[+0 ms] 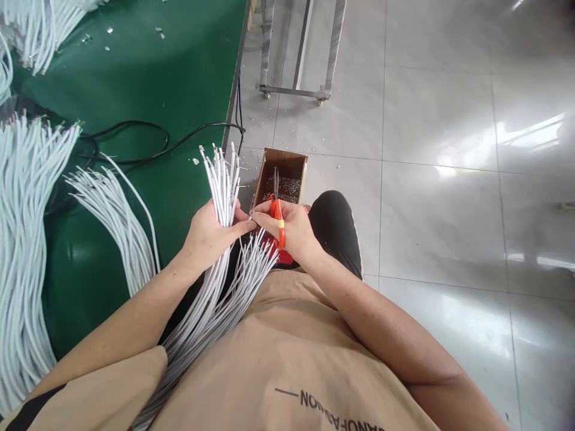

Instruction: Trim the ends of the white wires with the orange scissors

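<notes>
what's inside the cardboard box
Many small, pale bits lie inside the box. The right hand and red-handled tool cover part of it, so what lies behind them, or under the top bits, can't be seen.

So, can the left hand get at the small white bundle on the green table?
Probably not without letting go: the left hand is closed around another white bundle. The small bundle lies nearby, though, its tips uncovered.
</notes>
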Demonstrator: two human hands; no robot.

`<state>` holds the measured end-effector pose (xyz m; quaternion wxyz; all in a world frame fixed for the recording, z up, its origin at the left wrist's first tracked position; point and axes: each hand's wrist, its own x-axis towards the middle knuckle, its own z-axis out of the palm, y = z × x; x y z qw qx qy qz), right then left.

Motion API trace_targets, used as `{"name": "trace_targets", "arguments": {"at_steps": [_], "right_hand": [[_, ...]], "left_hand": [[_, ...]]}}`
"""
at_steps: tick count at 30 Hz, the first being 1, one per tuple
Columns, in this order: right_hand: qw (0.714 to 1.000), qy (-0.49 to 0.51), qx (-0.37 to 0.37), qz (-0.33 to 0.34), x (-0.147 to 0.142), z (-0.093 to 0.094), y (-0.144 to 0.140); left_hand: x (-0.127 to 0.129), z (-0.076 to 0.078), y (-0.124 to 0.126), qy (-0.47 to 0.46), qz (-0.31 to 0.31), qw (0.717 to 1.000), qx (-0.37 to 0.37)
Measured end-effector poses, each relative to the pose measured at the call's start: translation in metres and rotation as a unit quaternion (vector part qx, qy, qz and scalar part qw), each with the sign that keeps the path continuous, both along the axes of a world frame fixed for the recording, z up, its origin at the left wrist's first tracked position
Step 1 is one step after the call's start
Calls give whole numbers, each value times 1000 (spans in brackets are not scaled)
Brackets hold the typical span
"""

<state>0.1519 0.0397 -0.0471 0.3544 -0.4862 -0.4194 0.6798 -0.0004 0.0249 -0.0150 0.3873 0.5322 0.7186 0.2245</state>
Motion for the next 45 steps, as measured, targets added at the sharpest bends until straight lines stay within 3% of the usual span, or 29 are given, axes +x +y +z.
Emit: {"name": "trace_targets", "arguments": {"at_steps": [4,10,18,22,26,29,33,37,45], "right_hand": [[997,-62,41,5,-5,-1,0],[998,48,-18,48,3,1,7],[998,48,-12,37,5,-15,5],[999,23,-38,-12,-5,-18,-1],[994,-65,67,-53,-7,-23,-8],[990,-124,48,-55,-3,-30,-9],[983,-149,106,-2,2,-32,-8],[944,-268,191,32,10,-32,0],[824,-408,357,165,27,-43,6]], "left_hand": [[1,-1,1,25,-19,999,8],[0,-2,1,-8,-3,1000,-6],[3,-4,-1,-22,4,1000,2],[6,-3,-1,41,-2,999,13],[8,-3,-3,59,7,998,14],[6,-6,-4,54,17,998,24],[2,-16,-3,-33,49,998,11],[1,-20,0,-172,77,982,-25],[0,-18,1,-173,92,979,-64]]}}
